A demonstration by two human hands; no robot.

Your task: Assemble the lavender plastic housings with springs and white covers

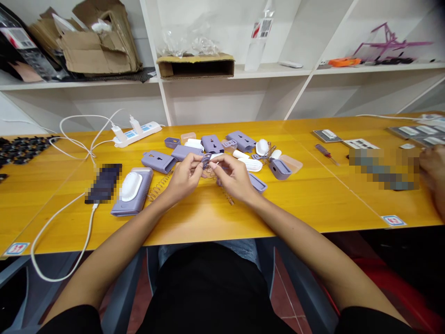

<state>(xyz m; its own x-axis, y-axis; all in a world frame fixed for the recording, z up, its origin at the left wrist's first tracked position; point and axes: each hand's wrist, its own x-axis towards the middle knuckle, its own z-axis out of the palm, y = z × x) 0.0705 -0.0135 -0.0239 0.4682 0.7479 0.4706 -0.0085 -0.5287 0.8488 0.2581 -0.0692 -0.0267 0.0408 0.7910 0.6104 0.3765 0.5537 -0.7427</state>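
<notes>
The plastic casings (137,199) are lavender, their oval inserts (131,186) white, the tabletop (205,220) streaky golden yellow.

A small lilac part (206,160) is pinched between the left hand (184,178) and right hand (233,177) at frame center; lilac casings (158,162) and coil springs (159,186) are scattered on the tabletop (208,220).

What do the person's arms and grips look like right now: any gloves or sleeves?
Both grips are bare, the left hand and the right hand, with no gloves. The forearms are bare too, and black short sleeves end above them, part of a black top.
</notes>
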